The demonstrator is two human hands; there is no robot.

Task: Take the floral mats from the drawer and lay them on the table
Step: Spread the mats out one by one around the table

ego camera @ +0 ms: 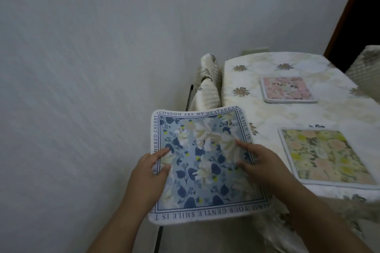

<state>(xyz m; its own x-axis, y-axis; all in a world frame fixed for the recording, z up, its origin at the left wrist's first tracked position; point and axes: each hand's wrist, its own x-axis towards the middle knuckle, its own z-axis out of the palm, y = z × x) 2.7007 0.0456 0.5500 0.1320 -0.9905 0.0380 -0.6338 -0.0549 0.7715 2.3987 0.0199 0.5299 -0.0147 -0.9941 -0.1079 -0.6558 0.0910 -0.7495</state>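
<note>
I hold a blue floral mat (203, 162) with a white lettered border flat in front of me, left of the table. My left hand (150, 172) grips its left edge, thumb on top. My right hand (259, 164) grips its right edge, fingers spread on the printed face. On the table (246, 80), under a cream flowered cloth, lie a pink floral mat (287, 89) at the far side and a yellow-green floral mat (322, 156) nearer to me. No drawer is in view.
A chair (207, 86) with a cream cover stands at the table's left side, against the white wall (92, 47). Another covered chair back (368, 65) shows at the right edge. A dark doorway (362, 12) lies behind the table.
</note>
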